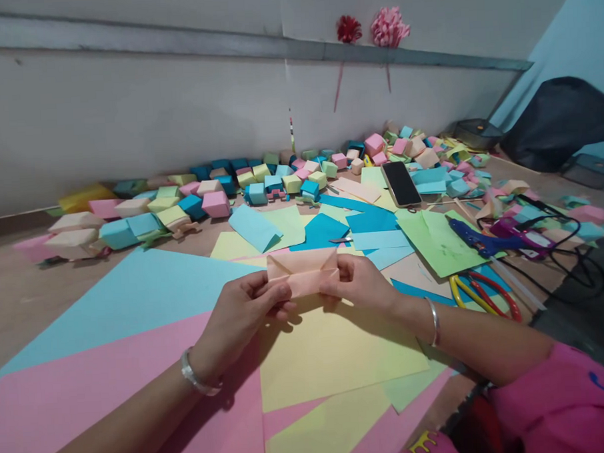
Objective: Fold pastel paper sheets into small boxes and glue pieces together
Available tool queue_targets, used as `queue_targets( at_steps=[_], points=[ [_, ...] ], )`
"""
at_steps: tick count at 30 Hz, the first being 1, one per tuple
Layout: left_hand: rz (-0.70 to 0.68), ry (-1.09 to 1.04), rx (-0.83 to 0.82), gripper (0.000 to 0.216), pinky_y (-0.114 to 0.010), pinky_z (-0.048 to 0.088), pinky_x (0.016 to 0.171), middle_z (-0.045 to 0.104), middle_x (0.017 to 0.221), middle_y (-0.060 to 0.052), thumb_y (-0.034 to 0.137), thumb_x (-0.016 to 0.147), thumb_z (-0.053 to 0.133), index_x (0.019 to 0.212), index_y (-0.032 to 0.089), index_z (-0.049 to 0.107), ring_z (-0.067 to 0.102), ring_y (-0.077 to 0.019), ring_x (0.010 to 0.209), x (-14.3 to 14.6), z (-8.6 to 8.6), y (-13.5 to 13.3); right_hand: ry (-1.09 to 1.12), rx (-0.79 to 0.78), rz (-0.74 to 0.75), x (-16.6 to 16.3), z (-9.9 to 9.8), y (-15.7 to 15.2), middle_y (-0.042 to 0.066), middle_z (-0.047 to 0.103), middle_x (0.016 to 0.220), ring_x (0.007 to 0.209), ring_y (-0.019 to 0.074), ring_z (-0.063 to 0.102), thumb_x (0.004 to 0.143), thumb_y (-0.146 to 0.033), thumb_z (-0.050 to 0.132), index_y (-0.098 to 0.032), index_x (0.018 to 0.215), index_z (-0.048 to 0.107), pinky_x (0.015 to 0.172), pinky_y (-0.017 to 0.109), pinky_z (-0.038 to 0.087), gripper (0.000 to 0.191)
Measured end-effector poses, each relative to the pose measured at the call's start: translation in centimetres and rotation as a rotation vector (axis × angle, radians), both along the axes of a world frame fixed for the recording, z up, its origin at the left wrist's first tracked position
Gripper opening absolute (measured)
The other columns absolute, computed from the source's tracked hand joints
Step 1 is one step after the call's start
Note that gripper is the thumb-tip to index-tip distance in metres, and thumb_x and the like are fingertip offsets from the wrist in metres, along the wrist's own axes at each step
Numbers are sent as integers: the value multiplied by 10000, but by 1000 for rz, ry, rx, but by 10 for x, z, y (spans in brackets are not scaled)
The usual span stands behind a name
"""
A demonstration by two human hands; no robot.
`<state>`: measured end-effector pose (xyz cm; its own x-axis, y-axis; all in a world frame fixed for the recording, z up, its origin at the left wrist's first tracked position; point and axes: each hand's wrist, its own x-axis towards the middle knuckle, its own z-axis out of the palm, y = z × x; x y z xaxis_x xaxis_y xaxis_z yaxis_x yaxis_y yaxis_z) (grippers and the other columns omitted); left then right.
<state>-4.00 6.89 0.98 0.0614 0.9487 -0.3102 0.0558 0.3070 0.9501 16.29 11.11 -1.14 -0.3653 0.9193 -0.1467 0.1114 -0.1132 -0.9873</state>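
A small peach sheet of folded paper [304, 265] is held up in the middle of the view, its creases and folded flaps facing me. My left hand [258, 296] pinches its left end, thumb in front and fingers behind. At the right end, my right hand [357, 284] grips it the same way. Below both hands lie large sheets: a yellow sheet [337, 352], a pink sheet [139, 394] and a light blue sheet [120, 308]. Just beyond the folded paper are cut pieces of blue paper [327, 231].
Rows of small paper cubes [215, 203] line the wall. To the right are a phone [401, 184], a green sheet [427, 238], a blue glue gun [475, 239] with a black cord, and scissors with red and yellow handles [485, 295]. A dark bag [558, 125] stands at the far right.
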Motion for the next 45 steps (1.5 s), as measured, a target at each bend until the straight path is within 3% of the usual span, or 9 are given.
queue_targets(
  at_steps=[5,8,15,21,25,30,34,39,45],
  points=[
    [78,-21,25,290,-339,604,543,657,644,-15,409,791,704,782,138,602,675,-189,584,-3,-3,0,10,246,-192,1,-2,1,-8,629,817,787,146,632,684,-285,744,-205,852,510,664,263,529,299],
    [91,2,37,305,-293,587,520,658,652,-18,419,787,707,784,134,596,679,-185,600,-3,-3,0,86,173,-121,1,-3,1,21,634,856,787,148,616,729,-351,715,-188,878,580,643,265,531,258],
    [125,-30,11,311,-247,566,500,638,642,1,392,741,751,828,122,622,647,-146,566,0,-2,0,166,-90,-4,-2,-5,-3,21,628,681,528,109,555,731,-498,703,-146,714,645,459,253,487,357],
    [172,-47,20,326,-255,574,511,684,695,-27,414,728,757,789,129,611,649,-144,576,1,-5,-2,164,-3,-117,-1,-4,-5,27,664,632,573,108,573,746,-417,722,-143,675,640,517,231,490,295],
    [156,-20,12,348,-262,577,509,701,720,-39,474,775,700,812,139,616,676,-168,614,2,-2,-4,194,-3,-165,-3,-7,-4,20,655,611,562,128,598,741,-389,728,-157,673,587,472,232,493,280],
    [166,41,57,355,-229,560,519,717,731,-56,490,794,677,814,139,627,694,-174,644,1,-3,-5,305,-39,-177,-3,-7,-1,-49,628,640,588,168,667,683,-362,777,-216,860,483,458,243,512,373],
    [121,44,56,346,-275,578,511,709,714,-55,478,800,674,816,136,623,694,-196,621,1,0,-5,241,-51,-124,1,-4,3,-58,620,659,559,111,615,703,-318,759,-206,953,488,516,222,489,385],
    [57,55,70,313,-249,559,506,672,692,-28,455,812,669,794,145,633,690,-187,636,1,1,-8,159,-37,27,6,-2,8,-45,539,626,517,70,473,739,-399,715,-165,801,563,458,198,361,285],
    [33,27,81,351,-181,445,449,565,542,3,412,809,678,611,140,581,552,-95,494,-2,0,-8,139,46,37,7,1,7,-62,484,546,487,67,412,712,-360,734,-180,664,547,449,206,331,264]
  ],
)
